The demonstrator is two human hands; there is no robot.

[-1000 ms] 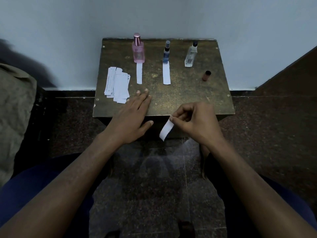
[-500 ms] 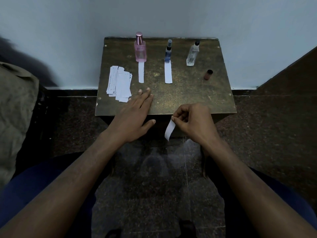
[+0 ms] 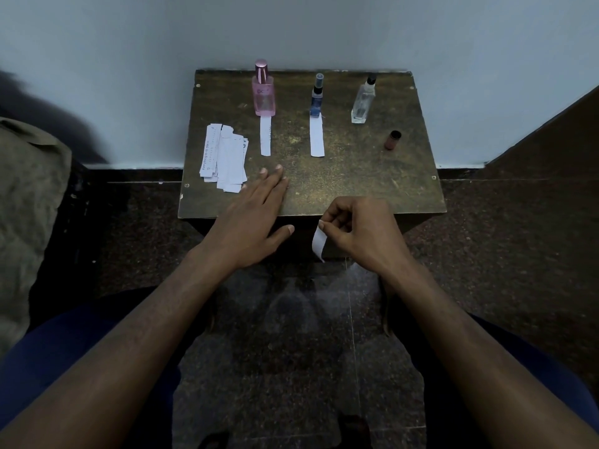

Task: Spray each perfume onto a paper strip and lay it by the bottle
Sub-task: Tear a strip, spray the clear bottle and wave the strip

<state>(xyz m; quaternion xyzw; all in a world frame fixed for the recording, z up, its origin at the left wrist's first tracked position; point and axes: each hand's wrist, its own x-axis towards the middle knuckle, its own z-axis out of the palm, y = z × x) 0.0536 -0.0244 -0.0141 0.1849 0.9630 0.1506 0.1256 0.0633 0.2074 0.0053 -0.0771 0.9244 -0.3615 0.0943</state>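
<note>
Three bottles stand along the back of a small dark table (image 3: 356, 186): a pink bottle (image 3: 263, 92), a slim blue bottle (image 3: 316, 97) and a clear bottle (image 3: 363, 100) without its cap. One paper strip (image 3: 265, 137) lies in front of the pink bottle and another strip (image 3: 317, 137) in front of the blue one. My right hand (image 3: 363, 234) pinches a white paper strip (image 3: 318, 243) that hangs down just off the table's front edge. My left hand (image 3: 256, 215) rests flat on the table's front left, fingers straight.
A pile of spare paper strips (image 3: 223, 157) lies at the table's left side. A small brown cap (image 3: 393, 140) stands in front of the clear bottle, to its right. A wall runs behind the table; a grey-green cloth (image 3: 29, 202) lies at far left on the dark floor.
The strip in my right hand has swung from slanting to hanging nearly straight down. My left hand stays flat on the table.
</note>
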